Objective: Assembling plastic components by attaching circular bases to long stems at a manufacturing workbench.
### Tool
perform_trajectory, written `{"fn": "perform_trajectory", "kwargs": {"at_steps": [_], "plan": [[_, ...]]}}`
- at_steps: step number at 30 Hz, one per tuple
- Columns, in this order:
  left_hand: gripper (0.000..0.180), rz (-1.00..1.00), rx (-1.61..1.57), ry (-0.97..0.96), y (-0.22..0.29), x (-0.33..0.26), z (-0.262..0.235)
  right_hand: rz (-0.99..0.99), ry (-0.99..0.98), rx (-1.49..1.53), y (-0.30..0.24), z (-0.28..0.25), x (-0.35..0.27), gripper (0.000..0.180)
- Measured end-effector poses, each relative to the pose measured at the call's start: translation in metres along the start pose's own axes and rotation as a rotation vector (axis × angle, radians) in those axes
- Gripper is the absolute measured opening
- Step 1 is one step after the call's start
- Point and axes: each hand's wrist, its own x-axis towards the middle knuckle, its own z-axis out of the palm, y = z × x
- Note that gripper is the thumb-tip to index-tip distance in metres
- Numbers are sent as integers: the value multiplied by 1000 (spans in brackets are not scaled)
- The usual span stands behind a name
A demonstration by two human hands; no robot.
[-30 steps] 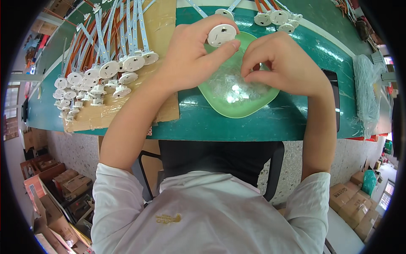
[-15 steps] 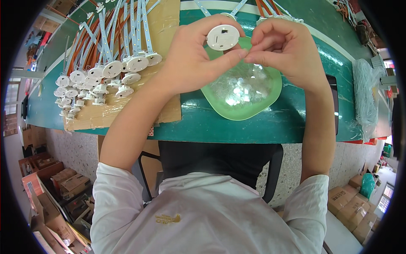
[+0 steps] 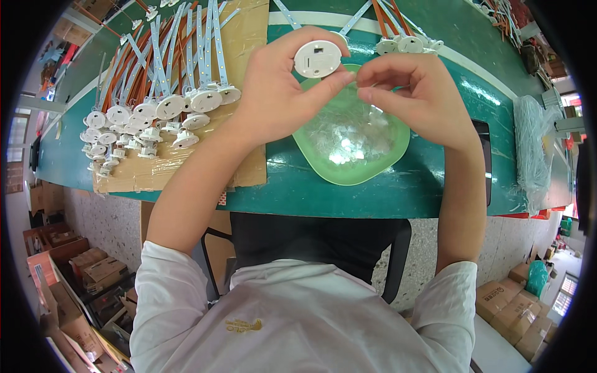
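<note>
My left hand (image 3: 273, 93) holds a white round plastic cap (image 3: 318, 59) between thumb and fingers, its face with a small dark rectangular slot turned up toward me. Pale blue LED strips (image 3: 354, 17) spread out beyond the cap; whether they join it is hidden by my fingers. Close beside my left thumb tip, my right hand (image 3: 418, 93) is curled, its thumb and forefinger nearly together. Anything between those fingertips is too small to make out. Under both hands stands a green bowl (image 3: 354, 177) with many small, clear, shiny pieces (image 3: 348, 146) in it.
On a cardboard sheet (image 3: 249, 168) at the left lie several white caps (image 3: 171, 107) with blue and orange strips. More caps (image 3: 410, 45) lie at the far side. A black flat device (image 3: 484, 155) and clear plastic wrap (image 3: 532, 149) are at the right of the green table (image 3: 292, 202).
The cap in my left hand has shifted slightly left and down. My right hand has moved a little down, its fingertips slightly farther from the left thumb.
</note>
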Motion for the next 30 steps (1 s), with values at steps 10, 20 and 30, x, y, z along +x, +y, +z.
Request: {"fn": "perform_trajectory", "kwargs": {"at_steps": [10,20,30], "plan": [[25,98,-98,107,14,-3,-3,33,150,189,-26,10,-10,8],[71,233,2,-108,15,-2,-5,-635,612,-371,-34,34,-3,14],[69,291,79,-52,21,-2,-3,-636,615,-446,-32,38,-5,18]]}}
